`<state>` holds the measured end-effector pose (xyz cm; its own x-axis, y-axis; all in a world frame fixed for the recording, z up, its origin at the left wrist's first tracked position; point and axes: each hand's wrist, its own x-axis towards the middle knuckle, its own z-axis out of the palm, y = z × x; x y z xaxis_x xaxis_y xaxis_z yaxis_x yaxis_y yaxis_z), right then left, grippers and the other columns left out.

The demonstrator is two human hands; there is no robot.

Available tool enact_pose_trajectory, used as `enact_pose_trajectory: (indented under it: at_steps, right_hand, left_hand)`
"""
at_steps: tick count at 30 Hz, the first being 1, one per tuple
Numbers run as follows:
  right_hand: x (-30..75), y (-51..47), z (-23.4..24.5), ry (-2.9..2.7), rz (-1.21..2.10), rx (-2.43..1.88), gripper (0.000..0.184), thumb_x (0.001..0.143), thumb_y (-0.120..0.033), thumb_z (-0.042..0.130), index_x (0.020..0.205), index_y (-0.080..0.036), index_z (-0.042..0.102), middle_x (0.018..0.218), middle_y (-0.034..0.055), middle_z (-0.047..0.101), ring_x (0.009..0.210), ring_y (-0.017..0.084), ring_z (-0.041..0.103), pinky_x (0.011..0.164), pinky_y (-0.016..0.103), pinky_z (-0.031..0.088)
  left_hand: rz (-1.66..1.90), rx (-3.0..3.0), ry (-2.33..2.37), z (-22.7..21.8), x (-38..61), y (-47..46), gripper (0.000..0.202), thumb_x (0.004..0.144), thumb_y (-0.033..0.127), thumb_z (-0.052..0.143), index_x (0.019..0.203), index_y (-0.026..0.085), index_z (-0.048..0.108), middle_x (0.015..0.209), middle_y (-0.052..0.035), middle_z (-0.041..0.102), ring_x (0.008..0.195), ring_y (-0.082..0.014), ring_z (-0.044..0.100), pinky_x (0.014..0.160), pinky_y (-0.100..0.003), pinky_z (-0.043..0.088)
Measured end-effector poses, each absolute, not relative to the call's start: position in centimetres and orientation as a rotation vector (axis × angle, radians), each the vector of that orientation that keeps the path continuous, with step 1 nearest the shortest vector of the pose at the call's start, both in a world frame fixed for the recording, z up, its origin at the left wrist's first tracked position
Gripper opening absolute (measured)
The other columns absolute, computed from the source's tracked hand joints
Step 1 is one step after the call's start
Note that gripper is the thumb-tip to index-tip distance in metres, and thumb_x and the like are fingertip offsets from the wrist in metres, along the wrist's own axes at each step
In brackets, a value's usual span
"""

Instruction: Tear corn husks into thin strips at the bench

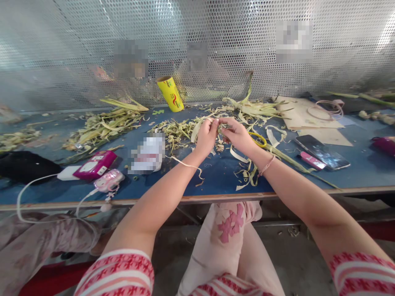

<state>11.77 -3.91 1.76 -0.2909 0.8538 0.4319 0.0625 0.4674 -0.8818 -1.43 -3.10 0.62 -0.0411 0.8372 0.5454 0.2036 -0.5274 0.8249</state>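
Observation:
My left hand [206,136] and my right hand [237,135] meet over the blue table [216,176], fingers pinched together on a small bundle of pale green leaf strips [219,127]. A long pale strip [197,127] curls out from my left hand's fingers. A thin fibre [185,164] hangs by my left wrist. Yellow-handled scissors [258,139] lie just right of my right hand, partly hidden behind it. Loose strips [247,170] lie under my right forearm.
Heaps of leaves [105,123] and cuttings [173,129] lie on the table. A yellow film roll [170,93] stands at the back. Pink devices [95,164] with white cables sit left. A phone [322,152], cardboard [302,117] and rubber bands [327,109] lie right. Perforated metal screen behind, people beyond it.

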Motion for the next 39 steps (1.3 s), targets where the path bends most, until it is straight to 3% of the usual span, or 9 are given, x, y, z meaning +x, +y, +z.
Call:
enact_pose_trajectory:
  at_steps: [3,6,14,20,30,39]
  right_hand:
    - [11.8,-4.0,2.0,-1.605,1.054,-0.778,0.03,0.084,-0.017,0.049,0.109,-0.022,0.064,0.076,-0.0009,0.054,0.048,0.005,0.039,0.044,0.022,0.034]
    - [11.8,-4.0,2.1,-1.544,1.161,-0.748,0.035,0.081,-0.015,0.047,0.113,-0.022,0.06,0.068,-0.0038,0.049,0.046,0.005,0.034,0.043,0.022,0.031]
    - [11.7,-4.0,2.2,-1.454,1.248,-0.727,0.058,0.063,-0.005,0.042,0.116,-0.022,0.056,0.101,0.0011,0.062,0.044,0.003,0.032,0.041,0.022,0.029]
    - [11.9,-3.7,2.1,-1.451,1.19,-0.756,0.058,0.065,-0.006,0.045,0.119,-0.023,0.055,0.13,0.0041,0.056,0.047,0.001,0.032,0.04,0.021,0.03]
    - [12.1,-2.6,1.0,-1.364,1.198,-0.788,0.067,0.063,-0.005,0.045,0.126,-0.028,0.048,0.143,0.0038,0.046,0.048,0.001,0.032,0.037,0.02,0.026]
    - [12.2,-2.3,1.1,-1.403,1.129,-0.808,0.06,0.066,-0.007,0.044,0.122,-0.027,0.049,0.138,0.0036,0.05,0.049,0.002,0.041,0.044,0.022,0.038]
  left_hand:
    - [1.513,1.683,1.006,0.9,-1.2,-3.4,0.036,0.087,0.057,0.054,0.077,0.022,0.053,0.054,0.0047,0.037,0.05,-0.011,0.041,0.049,-0.025,0.031]
    - [1.495,1.613,0.96,1.0,-1.2,-3.5,0.035,0.087,0.056,0.056,0.079,0.022,0.053,0.053,0.0055,0.034,0.047,-0.0103,0.038,0.047,-0.024,0.028]
    - [1.424,1.509,0.886,1.2,-1.3,-3.5,0.038,0.086,0.06,0.054,0.079,0.022,0.049,0.051,0.0092,0.025,0.039,-0.0061,0.026,0.042,-0.023,0.019]
    - [1.36,1.472,0.871,1.3,-1.4,-3.5,0.04,0.086,0.06,0.055,0.078,0.022,0.047,0.046,0.0112,0.021,0.036,-0.0052,0.02,0.04,-0.021,0.017]
    - [1.305,1.448,0.844,1.0,-1.5,-3.1,0.045,0.078,0.065,0.063,0.077,0.022,0.05,0.043,0.0121,0.022,0.034,-0.0037,0.018,0.038,-0.02,0.014]
    - [1.308,1.495,0.886,1.1,-1.3,-3.4,0.048,0.077,0.069,0.059,0.076,0.022,0.049,0.044,0.0109,0.024,0.035,-0.0054,0.024,0.04,-0.021,0.017]
